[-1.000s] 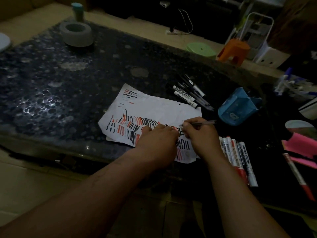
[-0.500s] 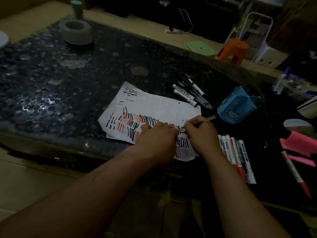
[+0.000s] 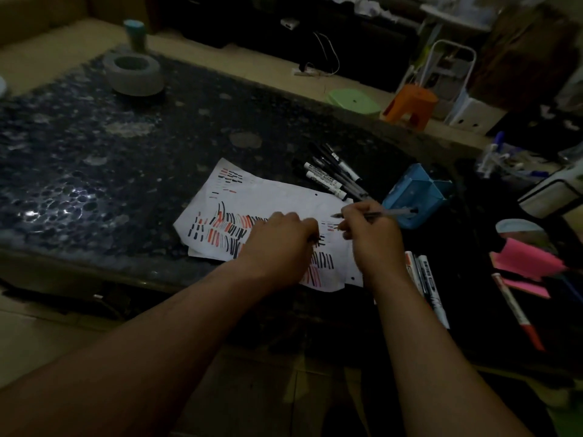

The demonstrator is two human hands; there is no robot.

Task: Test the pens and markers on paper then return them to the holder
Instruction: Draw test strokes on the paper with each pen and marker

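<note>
— How many hands, and what are they doing?
— Two. The left hand (image 3: 280, 244) rests on the paper (image 3: 268, 197) with its fingers curled under; whether they hold anything cannot be told. The right hand (image 3: 372, 241) pinches one pen (image 3: 389, 212) in its fingers, with the tip over the sheet and the back end toward the holder (image 3: 413, 193).
— And the rest, counted?
— Three markers (image 3: 426, 279) show just beside the right wrist. One red marker (image 3: 517, 310) lies farther right, near some pink notes (image 3: 527, 257). There is one sheet, crowded with black and red strokes. Past it is a pile of pens (image 3: 334, 175), too overlapped to count, with the one blue holder beside it.
— The surface?
— A dark, pebbled tabletop (image 3: 94, 152) with one tape roll (image 3: 134, 72) at its far end. Beyond it, on the pale floor (image 3: 258, 70), stand a green lid (image 3: 353, 102) and an orange stool (image 3: 410, 105). The room is dim.
</note>
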